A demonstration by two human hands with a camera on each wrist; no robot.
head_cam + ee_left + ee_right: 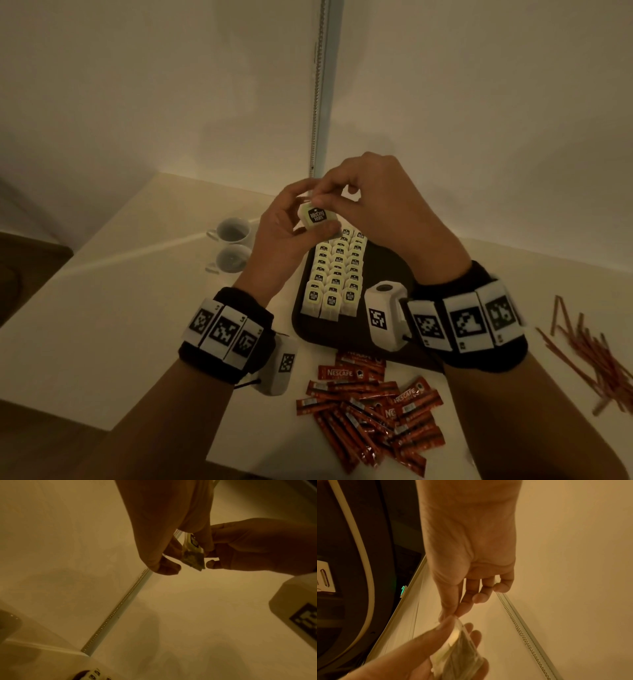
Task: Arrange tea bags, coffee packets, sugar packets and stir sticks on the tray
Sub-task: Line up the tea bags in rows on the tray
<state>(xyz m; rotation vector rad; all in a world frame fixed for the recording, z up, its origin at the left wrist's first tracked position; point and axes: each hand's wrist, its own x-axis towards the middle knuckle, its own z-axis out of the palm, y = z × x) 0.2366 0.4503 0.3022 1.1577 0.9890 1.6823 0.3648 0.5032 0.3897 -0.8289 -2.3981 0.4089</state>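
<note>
Both hands are raised above the far end of the dark tray [383,270]. My left hand [291,229] holds a small stack of pale tea bags [317,217] with a black label, seen edge-on as the tea bags [193,550] and from below as the tea bags [460,650]. My right hand [346,198] pinches the top edge of the stack between thumb and forefinger, its other fingers loosely curled. Three rows of tea bags [337,274] stand on the tray's left part. Red coffee packets [373,407] lie heaped on the table in front of the tray. Red stir sticks [589,353] lie scattered at the right.
Two white cups [233,246] stand on the table left of the tray. A wall and a metal strip with a bead chain [320,85] rise behind the white table [120,308], whose left and near edges drop to darker floor.
</note>
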